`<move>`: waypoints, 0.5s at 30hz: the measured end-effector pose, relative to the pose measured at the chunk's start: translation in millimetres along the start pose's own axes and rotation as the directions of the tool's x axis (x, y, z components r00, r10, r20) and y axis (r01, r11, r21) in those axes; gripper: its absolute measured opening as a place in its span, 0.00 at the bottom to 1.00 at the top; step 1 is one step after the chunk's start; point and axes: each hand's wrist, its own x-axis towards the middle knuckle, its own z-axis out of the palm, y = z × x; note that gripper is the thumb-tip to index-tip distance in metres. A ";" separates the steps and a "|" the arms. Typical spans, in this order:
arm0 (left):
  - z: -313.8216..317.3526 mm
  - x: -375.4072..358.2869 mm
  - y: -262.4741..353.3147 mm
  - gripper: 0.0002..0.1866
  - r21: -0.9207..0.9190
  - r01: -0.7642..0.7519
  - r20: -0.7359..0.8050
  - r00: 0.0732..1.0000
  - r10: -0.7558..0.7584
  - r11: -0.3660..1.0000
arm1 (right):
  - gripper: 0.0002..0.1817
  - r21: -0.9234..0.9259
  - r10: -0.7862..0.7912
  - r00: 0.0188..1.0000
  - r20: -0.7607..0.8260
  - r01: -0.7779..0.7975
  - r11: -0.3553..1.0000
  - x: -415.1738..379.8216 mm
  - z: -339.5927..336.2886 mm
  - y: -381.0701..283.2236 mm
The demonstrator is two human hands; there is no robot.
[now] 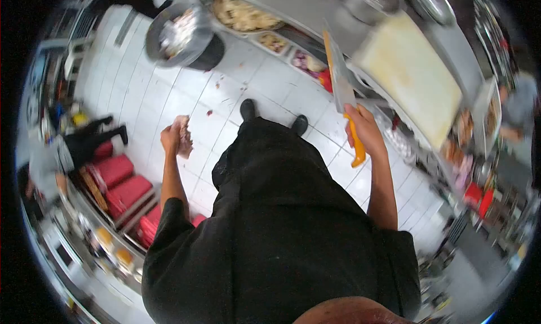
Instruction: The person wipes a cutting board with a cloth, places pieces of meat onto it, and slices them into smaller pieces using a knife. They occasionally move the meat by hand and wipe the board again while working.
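Observation:
My left hand (pixel 170 138) is closed around a ragged pale-pink piece of meat (pixel 183 137), held out over the tiled floor to my left. In my right hand (pixel 365 126) is a large knife (pixel 338 76) with a wide blade, gripped by its curved orange handle (pixel 357 146). The blade points away from me, close to the counter edge. Beyond it lies a white cutting board (pixel 408 70) with yellowish stains.
A bin lined with clear plastic (pixel 205 47) stands ahead on the left. Beside it are a large pan of pale chopped food (pixel 245 15) and small trays of cut food (pixel 307 62). Red containers (pixel 128 191) sit at left. Other people (pixel 48 160) stand at both sides.

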 end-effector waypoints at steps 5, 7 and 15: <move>-12.3 8.4 -42.4 0.25 0.011 0.135 -0.070 0.989 -0.134 0.991 | 0.16 -0.112 0.088 0.963 0.255 -0.061 0.992 103.9 93.1 -43.4; 2.3 24.7 -85.8 0.25 -0.105 0.229 -0.096 0.966 -0.239 0.968 | 0.14 -0.116 0.042 0.916 0.399 0.005 0.993 194.1 145.4 -39.0; -15.6 -7.5 -146.4 0.18 -0.393 0.352 -0.205 0.867 -0.454 0.850 | 0.21 -0.755 -0.464 0.796 0.389 0.564 0.335 491.2 424.7 -58.5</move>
